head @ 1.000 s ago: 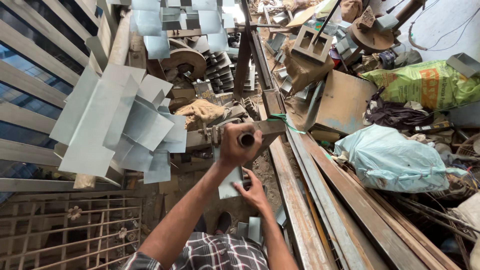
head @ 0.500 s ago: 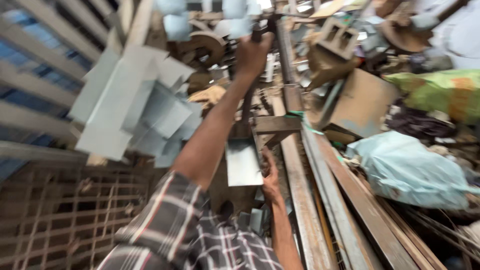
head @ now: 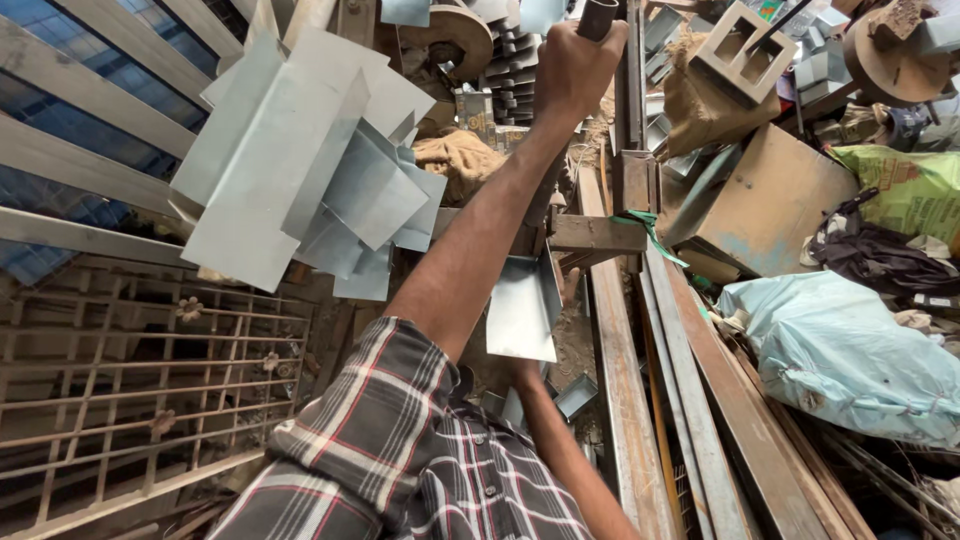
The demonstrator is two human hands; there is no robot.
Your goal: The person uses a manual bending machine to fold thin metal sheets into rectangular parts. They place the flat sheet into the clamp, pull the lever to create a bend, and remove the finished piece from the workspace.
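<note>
left grip: left hand (head: 572,62) wrapped tight round the dark pipe handle (head: 598,14), fingers closed all the way, arm stretched out full from a plaid sleeve (head: 400,450)
right grip: right hand (head: 527,377) comes up under the folded sheet piece (head: 521,310); only the wrist shows and the fingers are hidden behind the metal, so can't tell if it pinches or just props
piece location: folded sheet piece hangs just below the rusty cross bar (head: 597,232), upper edge at the bar, one side flange turned up, flat face toward camera
change, handle: a second ago the left fist sat low, at the cross bar; half a second ago it was on its way up; now it's at the top of the view, handle swung far away from the body
change, piece: earlier mostly covered by the right hand, now its whole face shows under the bar
reading: looks like the lever is at the far end of its stroke with the piece held at the bar
left of arm: heap of bent galvanised sheets (head: 300,170), metal grille (head: 120,370) below it
right of arm: long steel bars (head: 690,400), pale blue sack (head: 850,350), well apart from both hands
</note>
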